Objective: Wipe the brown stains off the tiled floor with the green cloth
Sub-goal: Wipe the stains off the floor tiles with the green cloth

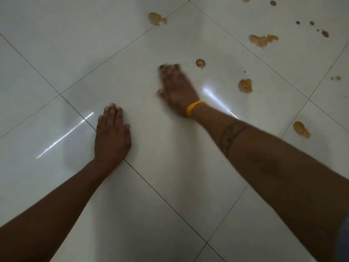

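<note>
Green cloth under blurred right hand, stains beside

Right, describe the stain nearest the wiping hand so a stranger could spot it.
Find the right hand with the yellow wristband. Just beyond its fingers, to the right, sits a small round brown stain. Unlike the larger blotches, it has a spiky splash rim.

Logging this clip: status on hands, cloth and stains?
Left hand flat on floor. Right hand blurred, pressing dark cloth. Nearest stain just right of cloth; more beyond. Nothing in the way.
</note>
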